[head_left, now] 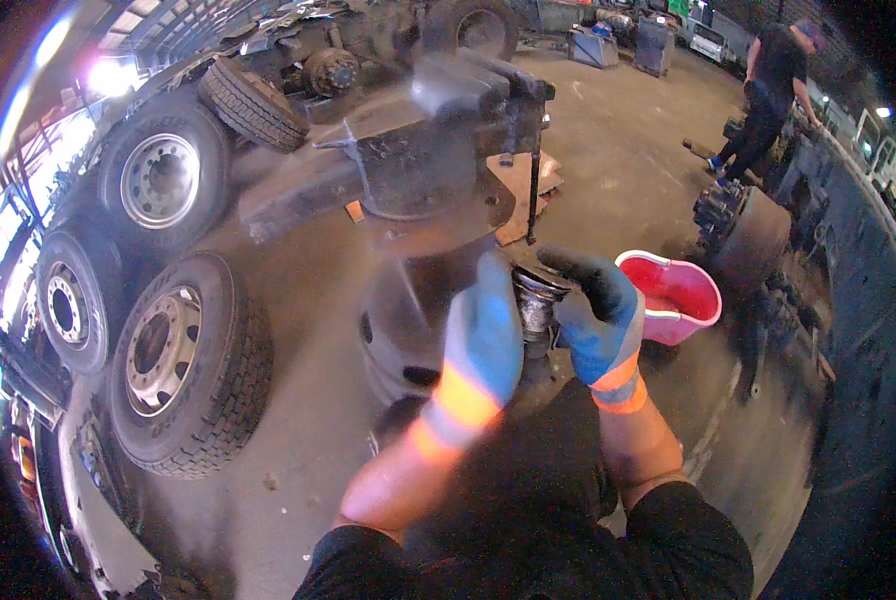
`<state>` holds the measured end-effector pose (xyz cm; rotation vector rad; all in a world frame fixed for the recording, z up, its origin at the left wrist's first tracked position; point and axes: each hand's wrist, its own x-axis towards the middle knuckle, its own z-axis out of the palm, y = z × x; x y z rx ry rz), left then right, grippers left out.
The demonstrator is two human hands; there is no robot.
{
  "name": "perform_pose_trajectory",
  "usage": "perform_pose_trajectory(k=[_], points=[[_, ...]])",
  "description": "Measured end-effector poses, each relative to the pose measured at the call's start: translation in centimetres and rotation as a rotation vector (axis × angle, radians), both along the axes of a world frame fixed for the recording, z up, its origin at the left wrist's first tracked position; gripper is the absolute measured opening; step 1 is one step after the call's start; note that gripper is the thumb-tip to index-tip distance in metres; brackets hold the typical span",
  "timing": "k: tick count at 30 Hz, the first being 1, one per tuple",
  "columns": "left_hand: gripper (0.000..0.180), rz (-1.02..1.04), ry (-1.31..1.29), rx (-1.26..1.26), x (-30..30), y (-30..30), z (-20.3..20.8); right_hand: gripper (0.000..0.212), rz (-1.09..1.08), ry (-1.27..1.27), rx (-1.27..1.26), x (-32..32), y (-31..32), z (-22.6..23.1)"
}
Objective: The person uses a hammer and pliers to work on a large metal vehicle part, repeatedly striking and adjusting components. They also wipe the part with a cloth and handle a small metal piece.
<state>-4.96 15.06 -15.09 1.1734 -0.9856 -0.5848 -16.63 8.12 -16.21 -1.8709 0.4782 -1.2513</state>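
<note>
Both my hands wear blue-grey gloves with orange and pale cuffs. Between them is a round, flanged metal part (538, 306), dark and shiny as if greasy. My left hand (488, 325) is pressed along its left side, a little blurred, its fingertips partly hidden. From the right, my right hand (604, 315) curls its dark-stained fingers over the part's upper edge, closed on it. Just beyond my hands stands a large bench vise (418, 165) on a metal stand (408, 320). Its long handle (536, 190) hangs down on the right side.
Right of my hands sits a pink-red bucket (693, 318). Several truck wheels, one a tyre with a pale rim (193, 350), stand at left. Greasy axle parts (753, 235) lie at right beside a dark wall (848, 200). A person in dark clothes (773, 85) stands farther back.
</note>
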Motion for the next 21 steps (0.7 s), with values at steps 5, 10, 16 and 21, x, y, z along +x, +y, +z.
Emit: perform_pose_trajectory(k=[5,10,16,21], points=[[0.045,-0.173,0.281,0.215,0.0,-0.5,-0.3,0.047,-0.119,0.099,-0.041,-0.6,0.3,0.4],[0.067,-0.302,0.403,0.210,-0.3,-1.1,-1.1,0.044,-0.096,-0.044,0.005,-1.3,0.2,-0.8],[0.065,-0.400,0.425,0.198,-0.9,-2.1,-2.5,0.051,-0.134,-0.042,0.149,-2.6,1.4,-0.8],[0.064,-0.423,0.451,0.212,-1.7,-3.1,-3.2,0.054,-0.183,-0.053,0.179,-3.5,1.1,-1.3]])
